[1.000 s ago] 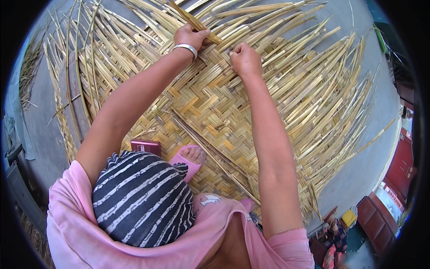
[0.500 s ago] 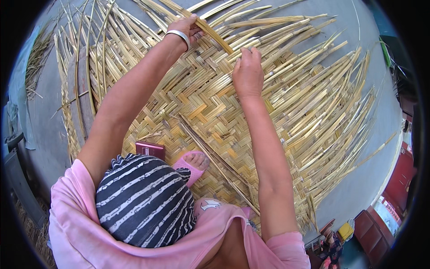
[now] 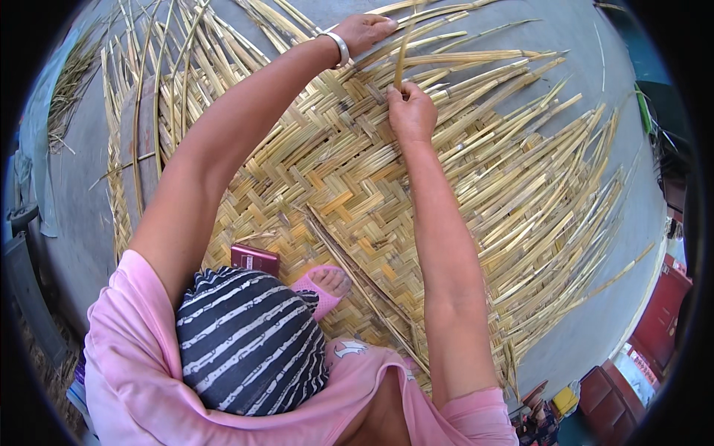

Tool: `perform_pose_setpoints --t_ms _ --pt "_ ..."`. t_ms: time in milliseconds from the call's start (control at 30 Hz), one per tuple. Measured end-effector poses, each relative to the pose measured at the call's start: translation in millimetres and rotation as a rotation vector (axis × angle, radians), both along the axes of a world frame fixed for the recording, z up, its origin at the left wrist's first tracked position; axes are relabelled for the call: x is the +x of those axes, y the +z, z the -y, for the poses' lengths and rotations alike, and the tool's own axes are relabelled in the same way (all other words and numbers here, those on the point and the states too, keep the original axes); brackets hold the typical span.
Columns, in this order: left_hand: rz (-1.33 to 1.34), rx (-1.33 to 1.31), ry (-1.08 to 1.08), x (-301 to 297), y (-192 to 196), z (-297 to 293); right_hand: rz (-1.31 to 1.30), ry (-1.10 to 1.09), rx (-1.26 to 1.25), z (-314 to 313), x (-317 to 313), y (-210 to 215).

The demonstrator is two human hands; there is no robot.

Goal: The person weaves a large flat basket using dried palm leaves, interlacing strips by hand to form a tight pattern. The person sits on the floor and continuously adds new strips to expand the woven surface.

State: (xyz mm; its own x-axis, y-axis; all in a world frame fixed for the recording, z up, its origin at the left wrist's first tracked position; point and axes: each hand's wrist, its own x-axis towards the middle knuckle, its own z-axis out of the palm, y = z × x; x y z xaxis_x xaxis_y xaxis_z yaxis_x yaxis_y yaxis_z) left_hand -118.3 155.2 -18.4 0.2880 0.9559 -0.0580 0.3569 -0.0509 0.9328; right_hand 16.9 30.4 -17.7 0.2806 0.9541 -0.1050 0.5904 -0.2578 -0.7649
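A woven mat of split reed strips (image 3: 312,167) lies spread below me, its long loose ends fanning out to the far side and the right. My right hand (image 3: 413,115) pinches the lower end of a flat yellowish reed strip (image 3: 404,52) at the far part of the weave; the strip stands up and away toward the top edge. Farther out and to the left, my left hand (image 3: 364,33), with a silver bangle (image 3: 339,49) at its wrist, reaches over the loose ends. Its fingers are stretched toward the strip, apart from it.
On the mat near my foot in a pink slipper (image 3: 321,290) sit a dark red box (image 3: 254,259) and a few loose thin sticks (image 3: 364,282). Grey floor (image 3: 82,193) surrounds the mat. Dry stalks (image 3: 71,97) lie far left; red furniture (image 3: 662,297) stands at right.
My left hand has let go of the strip and moved right and farther away. The strip has swung from slanting left to nearly upright, its end now in my right hand.
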Motion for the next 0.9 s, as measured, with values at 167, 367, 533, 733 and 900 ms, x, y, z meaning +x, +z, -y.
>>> perform_pose_setpoints --t_ms 167,367,533,733,900 --pt "-0.382 -0.235 -0.285 23.9 -11.4 -9.3 -0.198 -0.186 0.052 5.5 4.5 -14.6" --pt "-0.346 -0.319 -0.252 23.6 -14.7 -13.5 -0.570 -0.383 0.164 16.7 -20.2 -8.1" --pt "0.003 -0.519 -0.224 20.4 -11.7 -4.2 -0.723 -0.495 0.166 11.6 -22.6 -15.0" --pt "0.190 -0.702 -0.299 12.9 -5.6 1.0 -0.554 -0.401 0.032 -2.3 -14.3 -26.0" --pt "0.236 -0.734 -0.383 6.0 -12.5 -4.3 0.220 -0.050 0.037 -7.6 -10.1 -17.6"
